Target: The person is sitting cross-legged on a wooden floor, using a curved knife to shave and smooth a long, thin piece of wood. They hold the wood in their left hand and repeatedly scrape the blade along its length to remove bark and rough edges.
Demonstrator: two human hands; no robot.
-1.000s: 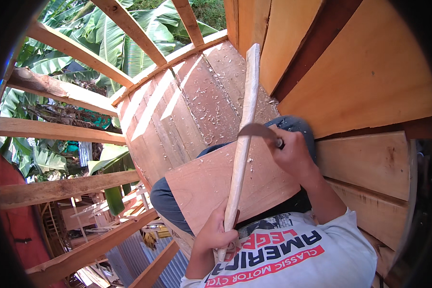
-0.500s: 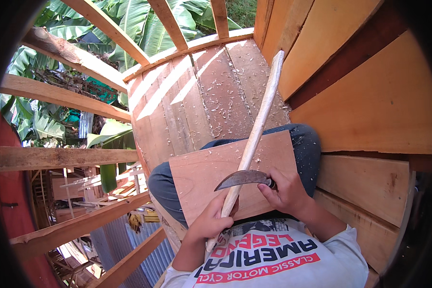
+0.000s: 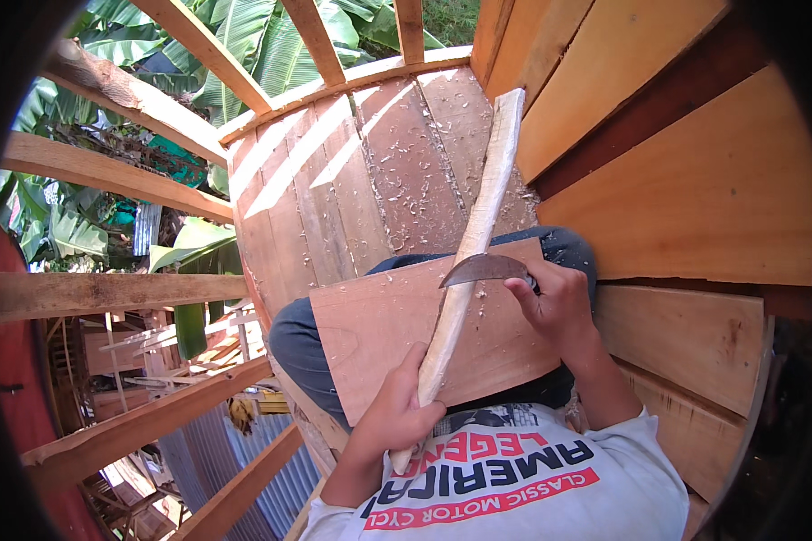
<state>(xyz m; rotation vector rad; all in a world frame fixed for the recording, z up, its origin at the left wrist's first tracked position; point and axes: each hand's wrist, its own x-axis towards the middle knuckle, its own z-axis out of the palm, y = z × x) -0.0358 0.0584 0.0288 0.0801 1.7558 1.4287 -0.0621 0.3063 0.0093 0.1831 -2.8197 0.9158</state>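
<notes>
A long pale wooden stick (image 3: 480, 212) slants from my body up toward the far right. Near its lower end my left hand (image 3: 397, 406) is wrapped round it. My right hand (image 3: 555, 305) grips the handle of a curved knife (image 3: 487, 268), most of which the fingers hide. The dark, hooked blade lies across the stick, its tip pointing left. Beneath both, a flat wooden board (image 3: 370, 329) rests across my lap, with a few shavings on it.
Wood shavings are strewn over the plank floor (image 3: 325, 239) in front of me. Orange-brown plank walls (image 3: 686, 198) rise close on the right. On the left stand open wooden railing slats (image 3: 117, 293), with banana leaves (image 3: 271, 59) beyond them.
My right hand and the knife have moved up along the stick, away from my body, and a little right. My left hand keeps its hold, and the stick's far end has shifted slightly left.
</notes>
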